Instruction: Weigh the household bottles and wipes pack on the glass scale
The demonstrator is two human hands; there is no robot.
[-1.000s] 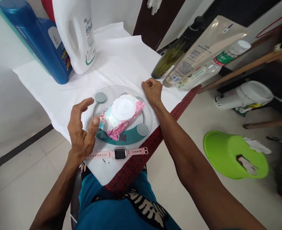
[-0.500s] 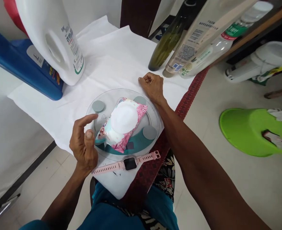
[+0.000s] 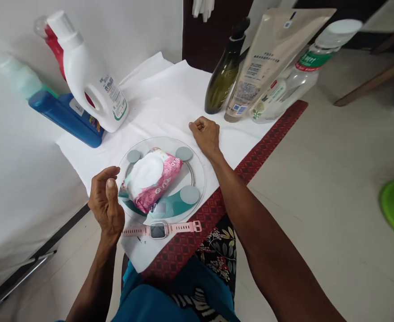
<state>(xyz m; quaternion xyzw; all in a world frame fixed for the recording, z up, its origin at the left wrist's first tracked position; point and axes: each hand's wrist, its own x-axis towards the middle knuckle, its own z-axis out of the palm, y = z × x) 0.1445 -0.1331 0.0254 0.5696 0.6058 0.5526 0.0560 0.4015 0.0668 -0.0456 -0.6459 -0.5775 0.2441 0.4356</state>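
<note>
A pink and white pack of wet wipes (image 3: pixel 150 176) with a large white lid lies on a round glass scale (image 3: pixel 197 179) with grey pads and a teal band. My left hand (image 3: pixel 106 201) hovers at the scale's left edge, just beside the pack, thumb and fingers apart and holding nothing. Beyond the scale's far right side, my right hand (image 3: pixel 206 136) rests on the white cloth (image 3: pixel 170 98) in a loose fist; I see nothing in it. A pink-strapped smartwatch (image 3: pixel 158 230) lies in front of the scale, near the table corner.
At the back left stand a white detergent bottle (image 3: pixel 93 85) and a blue bottle (image 3: pixel 66 118). A green pump bottle (image 3: pixel 222 80), a beige tube (image 3: pixel 253 67) and a clear bottle (image 3: pixel 284 89) stand at the back right. A patterned red border (image 3: pixel 270 138) edges the table.
The view has shifted, bringing more of the bottles into sight. On the scale, the pack sits a little further left and shows more of its pink side. My left hand's thumb and fingers are closer together.
</note>
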